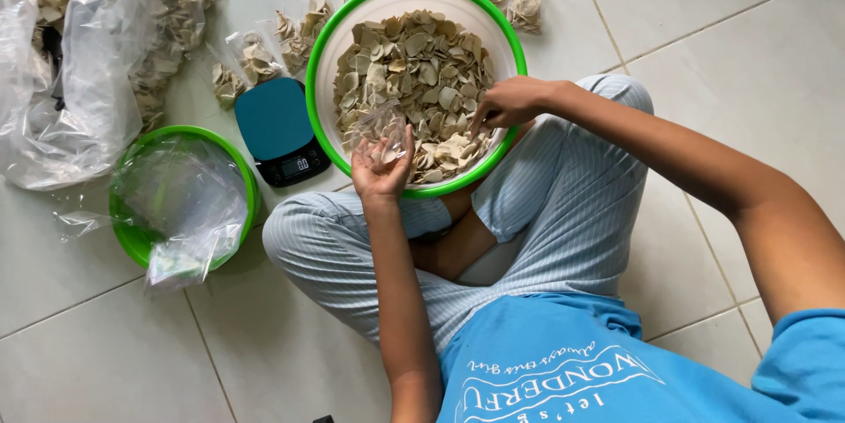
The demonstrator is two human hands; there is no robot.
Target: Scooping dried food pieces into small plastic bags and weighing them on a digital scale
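I sit cross-legged on the tiled floor (722, 44) with the big green-rimmed basin (327, 44) just in front of my knees, heaped with pale, flat chips (414, 62). My left hand (380, 168) is turned palm up over the near edge of the basin, fingers loosely curled around a small clear bag (380, 126) whose mouth stands open above my palm; a few chips seem to be in it already, though the plastic glares and I cannot tell how many. My right hand (503, 104) is down on the pile at the right side of the basin, fingers pinched together on the chips, closed rather than spread; whether it has any between the fingertips I cannot quite see.

As for progress: several small filled bags (257, 60) lie along the far rim of the basin and to its left, so a good number of portions look done. A large clear sack (62, 106) at the far left also appears to hold packed chips. The basin is still well filled, so I judge that a lot is left to bag. The blue kitchen scale (280, 131) sits just left of the basin, with nothing on its platform. The smaller green bowl (132, 238) beside my left knee holds crumpled clear plastic (189, 203), probably empty bags.
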